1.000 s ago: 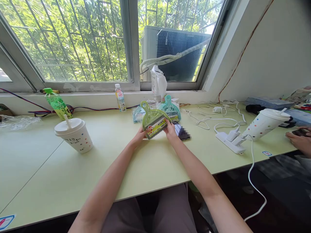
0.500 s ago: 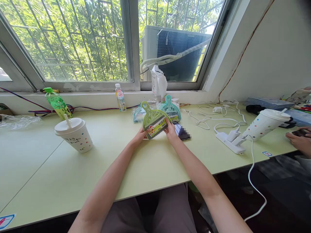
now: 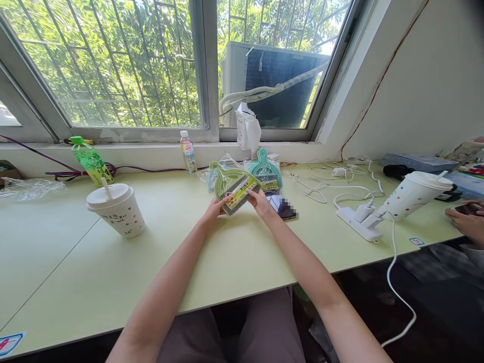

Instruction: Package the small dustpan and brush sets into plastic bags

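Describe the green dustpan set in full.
The green dustpan set looks plastic: a broad pan with a raised, rounded rim, its handle pointing up and left. Grey bristles show beneath a printed yellow label. It is held tilted, left hand at its lower left, right hand at its right. Whether it is wrapped is unclear.

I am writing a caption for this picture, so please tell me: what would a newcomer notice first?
Probably the green dustpan-shaped set, held between the left hand and right hand above the table. Next, the large white cup with a straw on the left, and the bright barred window behind.
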Demonstrator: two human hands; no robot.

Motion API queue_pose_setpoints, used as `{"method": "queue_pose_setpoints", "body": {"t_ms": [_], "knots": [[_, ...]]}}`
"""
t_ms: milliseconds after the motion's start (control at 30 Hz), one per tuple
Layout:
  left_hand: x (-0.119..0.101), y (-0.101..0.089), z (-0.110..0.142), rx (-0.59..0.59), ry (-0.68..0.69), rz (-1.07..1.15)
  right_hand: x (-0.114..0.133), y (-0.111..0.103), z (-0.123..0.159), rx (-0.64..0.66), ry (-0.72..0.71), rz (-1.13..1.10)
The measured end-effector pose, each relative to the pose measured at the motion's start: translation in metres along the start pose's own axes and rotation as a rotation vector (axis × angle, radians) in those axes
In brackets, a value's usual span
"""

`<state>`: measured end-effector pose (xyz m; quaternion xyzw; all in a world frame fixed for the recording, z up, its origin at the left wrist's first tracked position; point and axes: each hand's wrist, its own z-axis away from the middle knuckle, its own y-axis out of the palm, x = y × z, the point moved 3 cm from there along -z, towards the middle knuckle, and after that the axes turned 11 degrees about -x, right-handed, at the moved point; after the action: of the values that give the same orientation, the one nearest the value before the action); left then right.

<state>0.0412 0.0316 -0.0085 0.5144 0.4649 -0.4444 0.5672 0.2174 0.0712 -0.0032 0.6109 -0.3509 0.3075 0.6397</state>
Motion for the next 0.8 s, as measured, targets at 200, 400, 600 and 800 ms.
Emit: {"method": "queue_pose_setpoints", "body": {"t_ms": [200, 400, 600, 800], "knots": [[-0.001, 0.001, 0.003, 0.003, 0.017, -0.021, -0.007, 0.002, 0.003, -0.079, 0.002, 0.01], [0.003, 0.002, 0.0, -0.039, 0.043, 0.001, -0.01, 0.002, 0.002, -0.089, 0.035, 0.029], [0.001, 0.005, 0.002, -0.116, -0.023, -0.049, -0.017, 0.0, 0.002, -0.192, 0.014, 0.052], [-0.003, 0.021, 0.019, 0.285, -0.179, 0.135, -0.011, 0.001, 0.005, -0.274, -0.062, -0.03]]}}
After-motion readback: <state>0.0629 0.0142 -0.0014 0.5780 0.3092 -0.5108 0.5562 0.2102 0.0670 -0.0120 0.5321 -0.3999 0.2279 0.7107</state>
